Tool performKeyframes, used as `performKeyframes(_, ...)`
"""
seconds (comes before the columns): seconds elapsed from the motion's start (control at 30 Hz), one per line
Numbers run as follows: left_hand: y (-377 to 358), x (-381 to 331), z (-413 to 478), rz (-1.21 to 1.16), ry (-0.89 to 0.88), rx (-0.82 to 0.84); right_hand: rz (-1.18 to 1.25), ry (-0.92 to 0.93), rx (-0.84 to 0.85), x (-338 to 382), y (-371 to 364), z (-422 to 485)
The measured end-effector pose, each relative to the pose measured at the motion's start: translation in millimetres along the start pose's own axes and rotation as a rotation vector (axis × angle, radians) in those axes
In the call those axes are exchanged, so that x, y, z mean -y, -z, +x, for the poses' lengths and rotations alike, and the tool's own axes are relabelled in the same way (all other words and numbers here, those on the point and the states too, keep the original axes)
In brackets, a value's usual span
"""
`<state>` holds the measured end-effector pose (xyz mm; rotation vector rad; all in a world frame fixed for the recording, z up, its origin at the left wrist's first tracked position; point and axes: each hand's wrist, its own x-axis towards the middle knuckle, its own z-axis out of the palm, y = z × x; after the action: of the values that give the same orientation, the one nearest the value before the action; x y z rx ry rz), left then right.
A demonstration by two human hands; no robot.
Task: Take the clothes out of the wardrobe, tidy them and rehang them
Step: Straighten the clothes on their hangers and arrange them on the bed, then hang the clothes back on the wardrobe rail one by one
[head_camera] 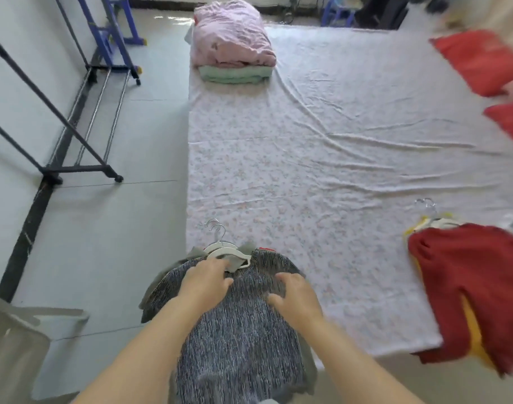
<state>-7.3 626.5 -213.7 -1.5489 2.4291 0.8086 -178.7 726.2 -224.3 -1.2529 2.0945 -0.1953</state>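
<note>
the speckled grey top (237, 330) lies at the near left corner of the bed (322, 141), and its lower part hangs over the near edge toward the person. two white hangers (224, 249) lie at its neck, with the hooks pointing to the far side. a plain grey garment (195, 252) shows under it at the collar and the sides. the left hand (205, 282) rests flat on the top near the collar, its grip spread, with the fingertips touching the lower hanger. the right hand (297, 298) rests on the chest part with bent fingers; i cannot tell if its grip pinches the cloth or only presses it. the risk, i think, is that the two hangers and the two garments are stacked together, so a pull on one hanger can drag the other and wrinkle both pieces. also, much of the cloth is over the edge, so its weight can pull the pile down to the floor (118, 243) when the hands lift. a red garment (468, 272) lies at the near right edge, well apart.
</note>
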Motion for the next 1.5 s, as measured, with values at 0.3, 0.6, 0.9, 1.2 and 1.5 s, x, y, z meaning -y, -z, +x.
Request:
performKeyframes(0.3,-23,-115,-34,0.241,-0.35,0.166,0.103,-0.277,-0.216,-96,37,-123)
performKeyframes(0.6,-96,-289,-86,0.401,-0.64,0.211,0.189,-0.531,-0.371,-252,69,-260)
performKeyframes(0.9,-204,-477,-156,0.499,-0.786,0.231,0.181,-0.66,-0.427,-439,108,-386)
performKeyframes(1.2,-265,-622,-158,0.577,-0.831,0.257,0.215,-0.684,-0.445,-569,163,-404)
performKeyframes(1.5,-316,-770,-85,0.604,-0.861,0.275,0.165,-0.738,-0.403,-702,260,-368)
